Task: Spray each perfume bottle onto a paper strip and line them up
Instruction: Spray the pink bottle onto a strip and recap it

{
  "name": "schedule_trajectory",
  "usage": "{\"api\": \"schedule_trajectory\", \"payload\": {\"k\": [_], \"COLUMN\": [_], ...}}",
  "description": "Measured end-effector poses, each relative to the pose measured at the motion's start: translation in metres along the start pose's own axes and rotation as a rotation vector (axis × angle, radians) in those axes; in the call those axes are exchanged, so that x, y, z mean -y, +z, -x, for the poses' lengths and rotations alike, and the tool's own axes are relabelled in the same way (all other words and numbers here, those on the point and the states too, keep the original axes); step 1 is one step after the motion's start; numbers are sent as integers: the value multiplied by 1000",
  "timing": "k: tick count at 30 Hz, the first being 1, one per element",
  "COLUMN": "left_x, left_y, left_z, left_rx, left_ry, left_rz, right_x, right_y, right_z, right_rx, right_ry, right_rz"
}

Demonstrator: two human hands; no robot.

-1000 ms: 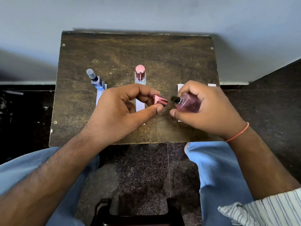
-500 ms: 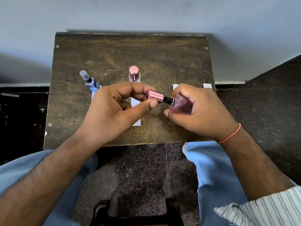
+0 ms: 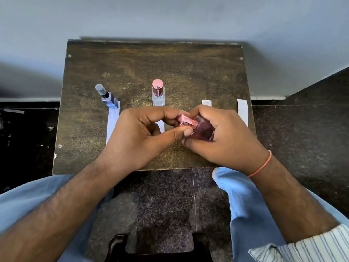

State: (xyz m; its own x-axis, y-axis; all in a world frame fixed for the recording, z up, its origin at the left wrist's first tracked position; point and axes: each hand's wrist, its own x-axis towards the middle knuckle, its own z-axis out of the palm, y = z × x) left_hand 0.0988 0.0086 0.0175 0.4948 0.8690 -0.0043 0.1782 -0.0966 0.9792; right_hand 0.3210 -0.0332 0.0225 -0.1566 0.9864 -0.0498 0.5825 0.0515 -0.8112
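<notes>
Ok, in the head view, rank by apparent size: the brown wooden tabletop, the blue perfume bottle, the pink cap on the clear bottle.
1. Brown wooden tabletop, largest by far.
2. Blue perfume bottle.
3. Pink round cap on the clear glass bottle, smallest.

Both hands meet over the middle of the worktop (image 3: 132, 59). The right hand (image 3: 224, 137) grips the pink bottle (image 3: 204, 129), tilted with its neck pointing to nine o'clock, and the left hand (image 3: 139, 135) pinches the pink cap (image 3: 186, 121) between thumb and fingers (image 3: 166, 113), the cap sitting on the bottle's neck. At ten o'clock from the hands the blue bottle (image 3: 110, 102) stands on the far end of a paper strip (image 3: 112, 123). At twelve o'clock the clear bottle (image 3: 158, 95) stands capped in pink, upright. At two o'clock lies a bare strip (image 3: 242, 112), with another strip end (image 3: 206, 103) peeking above the right hand.
</notes>
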Motion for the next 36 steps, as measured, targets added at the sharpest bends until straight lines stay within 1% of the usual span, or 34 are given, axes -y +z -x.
{"api": "schedule_trajectory", "payload": {"k": [4,6,8,9,12,14,15,18,21,26,30,36], "left_x": [3,3,3,3,-2,-3,-2,-2,-1,0,1,4], "left_y": [4,10,16,18,26,31,33,42,45,51,53,54], "left_z": [-3,-2,-1,1,3,3,2,1,-3,-8,-11,-12], "left_rx": [10,37,86,118,214,275,300,352,352,396,398,400], "left_ry": [-25,-52,-75,-59,90,142,149,124,116,81,59,59], "left_rz": [96,88,38,-40,-468,-690,-741,-793,-849,-951,-977,-990], "right_x": [1,-2,-6,-9,-22,-31,-36,-43,-48,-50,-52,-49], "right_y": [-9,-17,-26,-31,-45,-50,-53,-58,-61,-58,-52,-48], "right_z": [2,2,1,1,1,1,1,-2,-5,-11,-15,-18], "right_rx": [29,21,-21,-57,-167,-226,-255,-346,-395,-364,-311,-251], "right_ry": [-7,29,67,70,72,82,87,83,68,97,132,116], "right_rz": [-130,-238,-313,-333,-380,-361,-344,-281,-198,-180,-203,-175]}}
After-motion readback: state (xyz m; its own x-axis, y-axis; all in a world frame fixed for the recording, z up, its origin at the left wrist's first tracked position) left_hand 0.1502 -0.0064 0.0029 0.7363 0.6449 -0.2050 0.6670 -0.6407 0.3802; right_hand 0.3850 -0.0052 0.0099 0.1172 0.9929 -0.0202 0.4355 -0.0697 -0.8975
